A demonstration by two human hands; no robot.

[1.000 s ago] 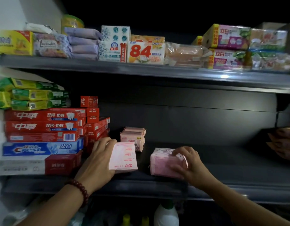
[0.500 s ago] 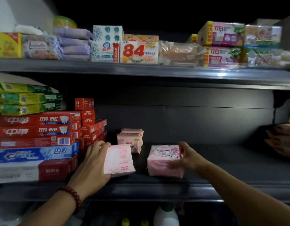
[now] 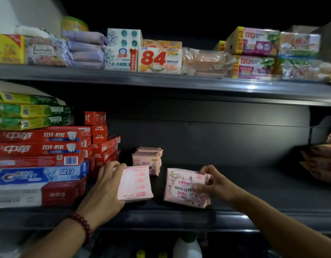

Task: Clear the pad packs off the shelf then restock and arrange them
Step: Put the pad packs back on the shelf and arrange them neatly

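On the dark middle shelf (image 3: 263, 192) my left hand (image 3: 105, 190) grips a pale pink pad pack (image 3: 135, 183) stood upright, its back facing me. My right hand (image 3: 213, 183) holds a second pink pad pack (image 3: 183, 189) by its right edge, thumb across the printed front, the pack tilted up towards me. Behind them, further back on the shelf, sits a small stack of pink pad packs (image 3: 148, 159), touched by neither hand.
Stacked toothpaste boxes (image 3: 40, 151) fill the shelf's left side, close to my left hand. Orange-pink packets (image 3: 323, 161) lie at the far right. The upper shelf (image 3: 161, 81) carries soap and tissue packs. A white bottle (image 3: 187, 248) stands below.
My right hand has tipped its pad pack up from lying flat, so the printed front now faces me. My left hand's pack stayed upright in about the same spot.
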